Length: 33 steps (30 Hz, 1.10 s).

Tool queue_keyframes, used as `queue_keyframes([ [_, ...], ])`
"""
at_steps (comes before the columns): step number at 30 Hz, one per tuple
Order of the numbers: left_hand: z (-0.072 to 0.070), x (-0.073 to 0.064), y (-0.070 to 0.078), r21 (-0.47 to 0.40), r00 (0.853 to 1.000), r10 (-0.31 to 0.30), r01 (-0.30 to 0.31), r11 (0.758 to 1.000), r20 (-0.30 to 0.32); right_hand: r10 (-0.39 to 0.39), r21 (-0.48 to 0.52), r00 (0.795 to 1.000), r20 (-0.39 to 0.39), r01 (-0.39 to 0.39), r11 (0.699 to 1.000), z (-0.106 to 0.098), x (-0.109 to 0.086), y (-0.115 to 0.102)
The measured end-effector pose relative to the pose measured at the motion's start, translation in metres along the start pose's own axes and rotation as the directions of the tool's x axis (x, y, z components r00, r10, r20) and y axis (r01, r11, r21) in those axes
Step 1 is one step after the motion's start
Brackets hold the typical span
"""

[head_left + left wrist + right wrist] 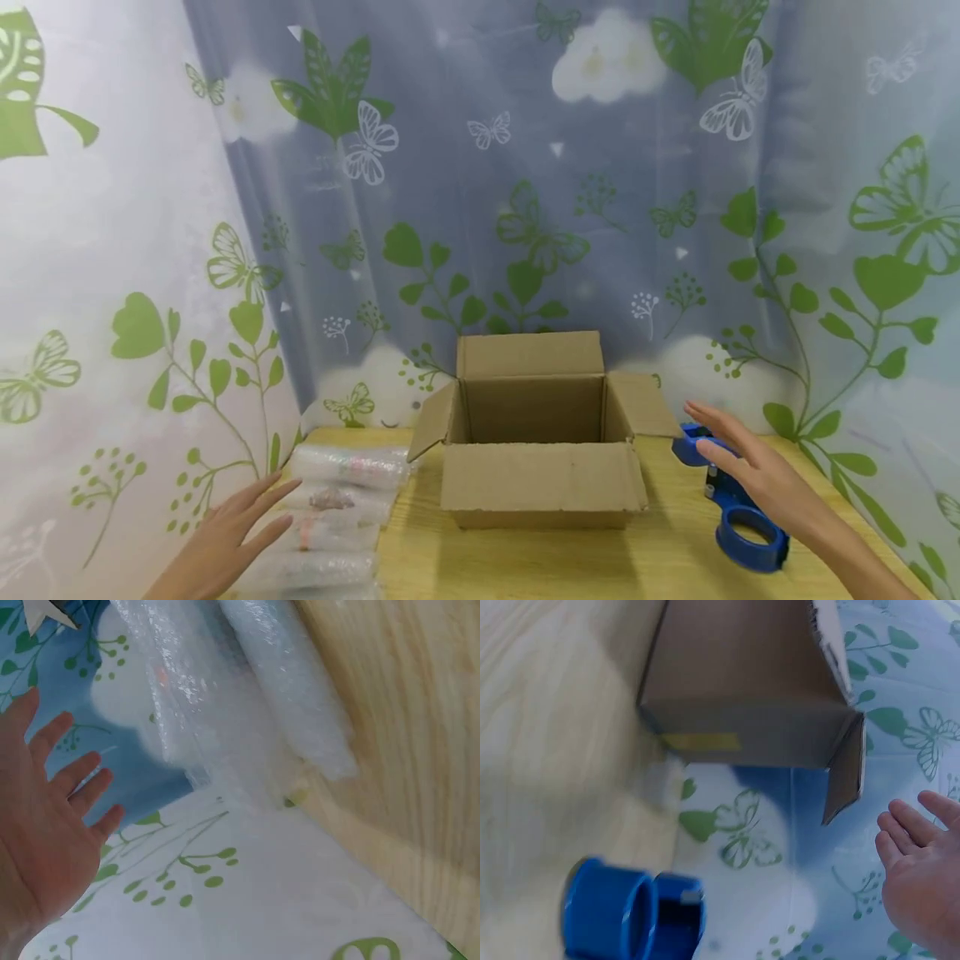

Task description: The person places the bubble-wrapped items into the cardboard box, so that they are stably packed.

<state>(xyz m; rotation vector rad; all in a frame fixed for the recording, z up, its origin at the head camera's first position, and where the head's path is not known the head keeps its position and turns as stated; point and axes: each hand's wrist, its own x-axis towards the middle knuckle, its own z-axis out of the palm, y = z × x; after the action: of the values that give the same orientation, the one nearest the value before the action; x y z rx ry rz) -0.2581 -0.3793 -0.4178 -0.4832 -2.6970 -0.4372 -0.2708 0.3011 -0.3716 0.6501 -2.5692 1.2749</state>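
Both hands were held out over the surface (411, 546) with straight, relaxed fingers, and neither had hold of anything. The left hand (228, 533) reached in at the surface's left edge, fingers pointing forward and toward the middle, the thumb set well off from them. The left wrist view showed its palm, with the fingers slightly spread and a gap between them and the nearest rolls (330, 498). The rolls, in clear bubble wrap, lay side by side along the left edge, running from near the back left corner toward the front; at least five showed.

The right hand (761, 475) came in from the surface's right edge, its forearm slanting up and inward. Its fingers lay close together, pointing toward the box (543, 477), with the thumb lower and apart. In the head view it covered part of the blue dispenser (730, 495), but the right wrist view showed the two well apart.

The dispenser lay near the right edge, its ring toward the front. The box stood upright near the middle of the back edge, its flaps spread outward. Behind it hung a patterned cloth (450, 125).
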Motion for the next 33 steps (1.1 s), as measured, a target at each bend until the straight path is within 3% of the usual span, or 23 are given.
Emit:
queue_keyframes([
  [3,-0.002,-0.007,-0.006,-0.084,0.993,-0.040,0.049,0.995,0.108,-0.041,0.036,0.999,-0.001,0.041,0.998,0.006,0.013,-0.009],
  [7,-0.006,-0.015,-0.015,-0.204,0.946,-0.099,0.167,0.965,0.309,-0.093,0.034,0.996,0.008,0.093,0.995,0.016,0.033,-0.014],
  [10,-0.006,-0.020,-0.020,-0.246,0.920,-0.102,0.206,0.947,0.378,-0.079,0.024,0.997,0.019,0.079,0.997,0.024,0.045,-0.015],
  [15,-0.001,-0.026,-0.028,-0.281,0.925,-0.063,0.178,0.943,0.374,-0.018,0.008,1.000,0.022,0.018,1.000,0.034,0.057,-0.017],
  [20,0.004,-0.027,-0.040,-0.281,0.927,-0.018,0.132,0.951,0.374,-0.059,-0.040,0.998,-0.005,0.059,0.997,0.044,0.068,-0.012],
  [27,0.012,-0.031,-0.055,-0.174,0.929,0.023,0.045,0.984,0.369,-0.032,-0.071,0.999,-0.006,0.032,0.997,0.058,0.075,0.001],
  [33,0.017,-0.031,-0.063,-0.232,0.925,-0.002,0.097,0.968,0.379,-0.009,-0.044,1.000,-0.003,0.009,0.999,0.068,0.075,0.009],
])
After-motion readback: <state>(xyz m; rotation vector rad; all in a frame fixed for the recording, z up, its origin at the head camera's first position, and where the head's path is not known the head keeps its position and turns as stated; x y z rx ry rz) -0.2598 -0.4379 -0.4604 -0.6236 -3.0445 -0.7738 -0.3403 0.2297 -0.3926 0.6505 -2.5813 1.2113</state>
